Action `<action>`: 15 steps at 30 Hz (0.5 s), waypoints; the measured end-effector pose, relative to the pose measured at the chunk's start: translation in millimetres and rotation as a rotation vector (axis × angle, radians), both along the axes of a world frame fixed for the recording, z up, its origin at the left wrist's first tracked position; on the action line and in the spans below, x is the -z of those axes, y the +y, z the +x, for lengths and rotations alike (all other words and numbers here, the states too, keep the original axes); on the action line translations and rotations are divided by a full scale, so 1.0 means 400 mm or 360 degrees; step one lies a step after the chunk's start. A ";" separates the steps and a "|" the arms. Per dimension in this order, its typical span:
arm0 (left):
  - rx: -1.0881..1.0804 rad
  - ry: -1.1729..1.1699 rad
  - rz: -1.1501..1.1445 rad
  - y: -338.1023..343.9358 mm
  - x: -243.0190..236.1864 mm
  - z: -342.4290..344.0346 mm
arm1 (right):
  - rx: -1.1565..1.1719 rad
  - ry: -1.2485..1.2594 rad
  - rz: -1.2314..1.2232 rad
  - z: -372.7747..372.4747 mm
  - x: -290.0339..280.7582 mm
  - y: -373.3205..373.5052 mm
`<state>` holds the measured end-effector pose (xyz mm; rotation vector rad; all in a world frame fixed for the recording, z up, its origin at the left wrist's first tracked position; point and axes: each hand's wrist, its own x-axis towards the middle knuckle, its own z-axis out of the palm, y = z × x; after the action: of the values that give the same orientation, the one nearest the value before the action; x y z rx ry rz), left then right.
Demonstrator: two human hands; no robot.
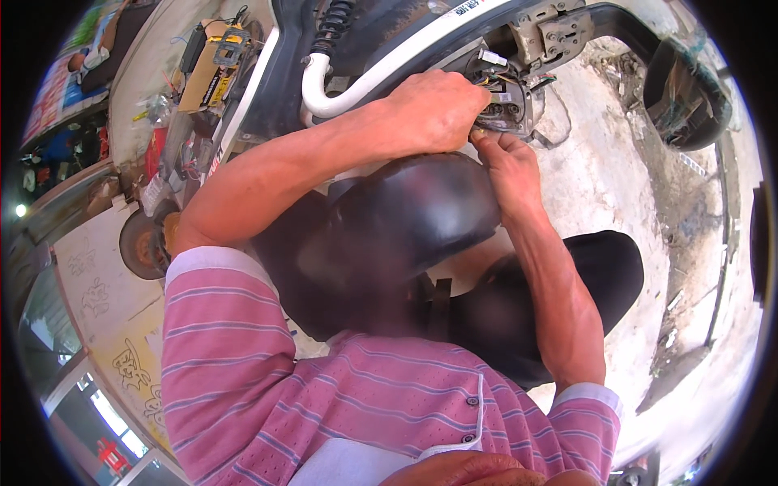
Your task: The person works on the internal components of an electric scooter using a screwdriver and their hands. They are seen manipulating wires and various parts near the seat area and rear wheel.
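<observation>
My left hand (442, 109) is closed in a fist at the edge of an open metal-coloured housing (512, 109) full of wires, on a vehicle with a white tube frame. What its fingers grip is hidden behind the hand. Just to the right and nearer, my right hand (512, 166) has its thumb and forefinger pinched together close to the left fingertips; a tiny thing there is too small to name. A white connector (492, 58) and thin coloured wires show in the housing. Below both hands is a rounded glossy black part (421, 198), perhaps a fender or wheel.
A white tube (389, 69) and a black coil spring (332, 28) stand beyond my left forearm. At far right hangs a dark mirror-like part (685, 93) wrapped in clear plastic. A cardboard box (207, 69) with tools lies at left, near a small wheel (144, 243).
</observation>
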<state>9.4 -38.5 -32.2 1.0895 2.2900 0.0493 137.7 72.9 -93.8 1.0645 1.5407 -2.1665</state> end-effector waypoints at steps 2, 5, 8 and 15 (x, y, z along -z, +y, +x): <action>0.0045 0.0034 0.0028 -0.002 0.001 0.003 | 0.0002 0.0031 0.0000 0.004 0.018 -0.001; 0.0225 0.0075 0.0054 0.007 -0.006 -0.005 | -0.0013 0.0056 0.0029 0.005 0.024 0.004; 0.0399 0.0113 0.0014 0.010 -0.013 -0.006 | -0.0028 0.0071 0.0056 0.005 0.017 -0.001; 0.0378 0.0171 0.0025 0.010 0.002 0.000 | -0.0012 0.0071 -0.0032 0.004 0.013 0.003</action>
<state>9.5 -34.5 -33.2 1.3948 2.2398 -0.0875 139.1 74.1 -98.9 1.0091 1.5362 -2.2105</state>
